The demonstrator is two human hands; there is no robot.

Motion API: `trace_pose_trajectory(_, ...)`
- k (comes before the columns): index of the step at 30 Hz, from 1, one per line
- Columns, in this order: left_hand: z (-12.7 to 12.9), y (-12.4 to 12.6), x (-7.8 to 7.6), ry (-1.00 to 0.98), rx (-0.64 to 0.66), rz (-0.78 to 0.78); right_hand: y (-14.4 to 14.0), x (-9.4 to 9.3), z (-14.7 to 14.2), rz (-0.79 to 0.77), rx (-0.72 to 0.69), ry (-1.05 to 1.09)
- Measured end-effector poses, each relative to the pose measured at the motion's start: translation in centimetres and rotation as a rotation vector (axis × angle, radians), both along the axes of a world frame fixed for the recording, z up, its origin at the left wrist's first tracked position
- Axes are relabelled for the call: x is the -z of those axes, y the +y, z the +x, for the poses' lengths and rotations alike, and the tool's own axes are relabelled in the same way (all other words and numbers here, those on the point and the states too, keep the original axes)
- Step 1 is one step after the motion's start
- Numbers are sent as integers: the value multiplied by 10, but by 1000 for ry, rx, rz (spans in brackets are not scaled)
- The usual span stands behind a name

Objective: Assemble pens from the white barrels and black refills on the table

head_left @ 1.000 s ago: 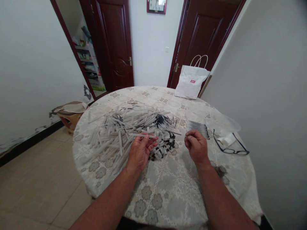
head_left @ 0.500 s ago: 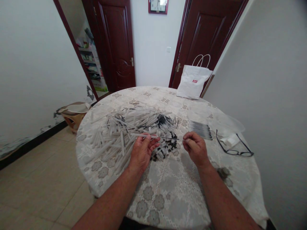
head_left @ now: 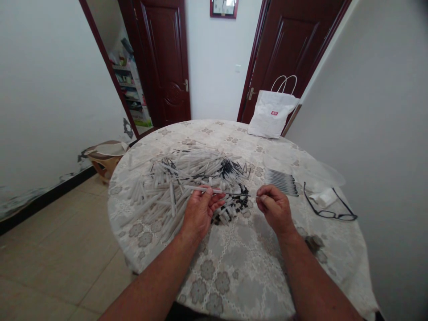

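Observation:
My left hand (head_left: pixel 200 207) is closed round a translucent white pen barrel (head_left: pixel 195 189), held level with thumb on top. From the barrel's right end a thin dark pen refill (head_left: pixel 238 194) points towards my right hand (head_left: pixel 274 206). That hand's thumb and forefinger are pinched at the refill's outer end, where a pale stretch hardly shows. Under and behind my left hand spreads a heap of loose white barrels (head_left: pixel 152 207). Dark refills (head_left: pixel 228 167) lie bunched behind it, and small white and black pen parts (head_left: pixel 230 209) are piled between my hands.
A row of pens with dark ends (head_left: pixel 282 182) lies behind my right hand. Eyeglasses (head_left: pixel 329 215), a small white packet (head_left: pixel 324 197) and a clear plastic bag (head_left: pixel 331 173) are on the right. A white paper bag (head_left: pixel 272 116) stands at the back of the cloth-covered table (head_left: pixel 227 249).
The whole view has shifted slightly, so everything appears a little further right. Both hands keep nearly the same pose, with the barrel and refill still lined up between them.

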State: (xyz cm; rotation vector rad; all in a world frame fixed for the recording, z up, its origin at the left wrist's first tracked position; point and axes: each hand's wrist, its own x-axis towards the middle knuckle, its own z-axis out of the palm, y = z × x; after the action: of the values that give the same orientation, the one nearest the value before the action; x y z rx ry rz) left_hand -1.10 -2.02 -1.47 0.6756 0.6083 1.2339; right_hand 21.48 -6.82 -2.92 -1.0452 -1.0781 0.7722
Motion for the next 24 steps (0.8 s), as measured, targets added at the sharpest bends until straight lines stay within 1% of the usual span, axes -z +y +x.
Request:
trace_pose_trajectory(6, 1, 0, -1, 20, 29, -5, -3, -5, -8, -50, -102, -65)
trace_pose_trajectory(8, 2, -2, -1, 40, 67, -7, -4, -8, -14, -79, -140, -89)
trace_pose_trajectory(10, 3, -5, -1, 66, 154, -4, -5, -10, -20, -114, -199, -97)
trace_pose_trajectory(14, 2, -11, -2, 86, 364, -6, -5, -10, -32, -183, -395, -74)
trace_pose_trajectory(16, 1, -12, -3, 68, 417, -13, -5, -7, -33, -194, -453, -44)
trace_pose_trajectory(17, 0, -12, -4, 55, 426, -18, -4, -6, -32, -196, -460, -35)
trace_pose_trajectory(19, -1, -11, -4, 25, 408, -32, -3, -5, -25, -195, -404, -52)
trace_pose_trajectory(20, -1, -10, -4, 9, 379, -42, -2, -6, -19, -186, -329, -97)
trace_pose_trajectory(21, -1, -8, -4, -6, 347, -54, 0, -6, -12, -173, -222, -179)
trace_pose_trajectory(23, -1, -5, -4, -27, 279, -72, 3, -8, 2, -139, 26, -451)
trace_pose_trajectory(24, 0, -4, -3, -34, 252, -78, 4, -9, 9, -127, 124, -614)
